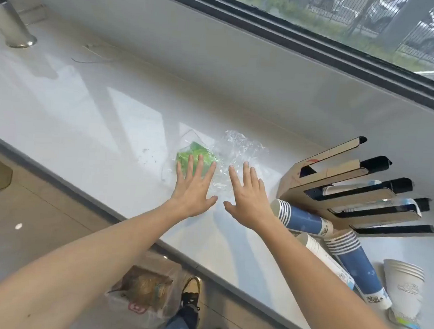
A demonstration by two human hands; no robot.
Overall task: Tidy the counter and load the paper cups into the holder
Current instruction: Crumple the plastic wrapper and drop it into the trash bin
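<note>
My left hand (193, 185) and my right hand (247, 195) are stretched out flat above the white counter (100, 113), fingers spread, holding nothing. Under the left fingertips lies a green packet (195, 152) in clear crumpled plastic wrap (239, 148), which also runs under the right fingertips. To the right stands a cardboard cup holder (336, 170) with several black-edged slots, some with cups inside. Stacks of blue paper cups (301, 216) (356, 267) lie on their sides in front of it, beside a white stack (403, 287).
A metal cylinder (12, 22) stands at the counter's far left. A thin wire (90, 61) lies near the back wall below the window. On the floor by my shoe (191, 292) sits a plastic bag with a brown box (143, 294).
</note>
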